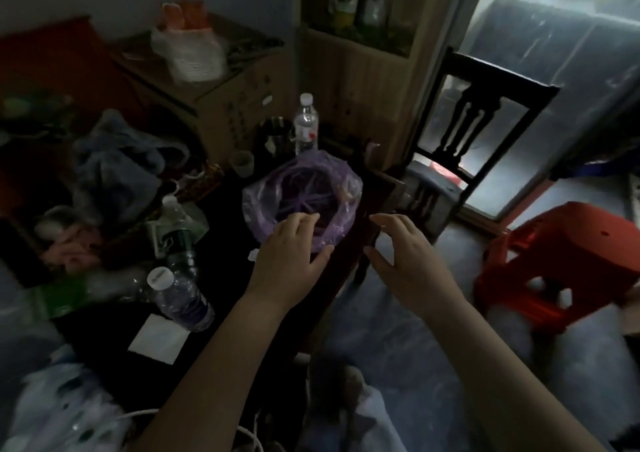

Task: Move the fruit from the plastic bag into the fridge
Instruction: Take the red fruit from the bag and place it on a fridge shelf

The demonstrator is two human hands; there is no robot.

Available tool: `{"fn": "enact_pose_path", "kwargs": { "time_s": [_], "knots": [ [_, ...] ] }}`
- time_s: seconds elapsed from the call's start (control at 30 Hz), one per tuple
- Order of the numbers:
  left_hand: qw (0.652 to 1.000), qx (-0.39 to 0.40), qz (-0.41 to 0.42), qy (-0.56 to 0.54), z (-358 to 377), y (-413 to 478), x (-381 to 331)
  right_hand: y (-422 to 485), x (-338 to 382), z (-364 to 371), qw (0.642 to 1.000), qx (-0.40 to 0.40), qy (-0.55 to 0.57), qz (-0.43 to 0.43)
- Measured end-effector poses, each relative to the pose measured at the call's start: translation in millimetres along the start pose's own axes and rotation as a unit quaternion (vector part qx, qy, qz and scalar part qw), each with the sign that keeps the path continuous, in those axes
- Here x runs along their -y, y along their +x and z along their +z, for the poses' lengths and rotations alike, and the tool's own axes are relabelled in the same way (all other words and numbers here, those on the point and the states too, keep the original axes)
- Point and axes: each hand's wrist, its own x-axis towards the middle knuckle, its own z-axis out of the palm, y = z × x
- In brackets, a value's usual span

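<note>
— Reaching for the plastic bag, is it, that left hand?

— It's on it. The fingers lie nearly straight across the near rim, touching the purple film, and they grip nothing.

— And the right hand?

— It's clear of the bag, out past the table edge and over the floor. The fingers are spread and loosely bent, with nothing in them.

— Where does the bag sit?

— On the dark table, close to its far right corner, with the mouth gaping upward. Whatever fruit lies inside, I can't make out from here; the hollow is too dark.

— What's around it?

— A water bottle stands upright just behind it, with a metal mug beside that and a small pale cup to the left. A second bottle is nearer us, next to a white square of paper. A dark wooden chair stands beyond the corner, and a red stool is on the floor to the right.
</note>
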Motion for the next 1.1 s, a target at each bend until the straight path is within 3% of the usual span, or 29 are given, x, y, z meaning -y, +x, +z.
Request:
{"fn": "enact_pose_path", "kwargs": {
  "time_s": [0.33, 0.77, 1.1],
  "knots": [
    [0.983, 0.009, -0.181, -0.005, 54, 72, 39, 125, -62, 52, 0.988, 0.139, 0.032, -0.066],
    [0.958, 0.058, -0.279, 0.030, 127, 149, 87, 237, -113, 148, 0.963, 0.258, 0.068, -0.035],
    [0.974, 0.105, -0.191, 0.067, 160, 183, 113, 271, -143, 179, 0.952, 0.278, -0.069, -0.105]
  ]
}}
